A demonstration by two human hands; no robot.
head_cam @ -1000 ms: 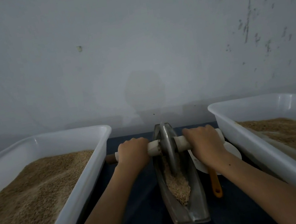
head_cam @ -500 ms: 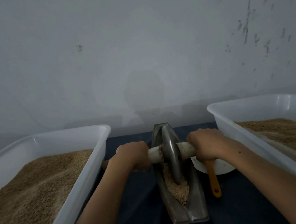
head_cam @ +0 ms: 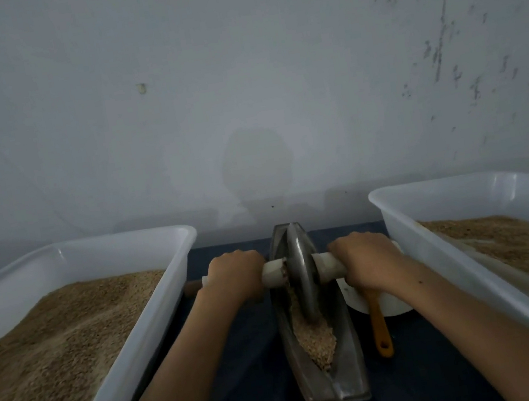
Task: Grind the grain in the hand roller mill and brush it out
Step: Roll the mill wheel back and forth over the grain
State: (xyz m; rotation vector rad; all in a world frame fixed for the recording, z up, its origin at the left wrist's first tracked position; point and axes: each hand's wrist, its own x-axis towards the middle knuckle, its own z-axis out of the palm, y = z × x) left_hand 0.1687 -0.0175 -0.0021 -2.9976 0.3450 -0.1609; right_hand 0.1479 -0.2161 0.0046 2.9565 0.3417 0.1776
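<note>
Take the metal trough [head_cam: 329,356] as your landmark: it is a narrow boat-shaped channel on the dark cloth, its long axis running straight away from you toward the wall. The grinding wheel [head_cam: 302,274] stands upright on edge in the trough, in its far half, and the pale axle handle [head_cam: 328,264] passes through the wheel's centre at right angles to the trough.

Your left hand [head_cam: 235,279] wraps the handle just left of the trough, fingers curled over the top. Your right hand [head_cam: 368,260] grips it just right of the trough in the same way. Both sit about equally near the wheel, so neither hand leads.

The grain [head_cam: 314,339] lies in the trough's near half, on your side of the wheel, heaped from the wheel's foot toward the near tip. It still looks coarse, so you are probably mid-grind.

That is the relation to mind: the grain lies along the trough toward you, so the wheel should travel along the trough's length, with the handle kept square across it. An uneven push may tilt the wheel against the trough wall.

The orange-handled brush [head_cam: 379,324] and a white dish [head_cam: 394,304] rest just right of the trough. A white tub [head_cam: 155,307] of grain flanks the trough on the left, another tub [head_cam: 412,246] on the right.
</note>
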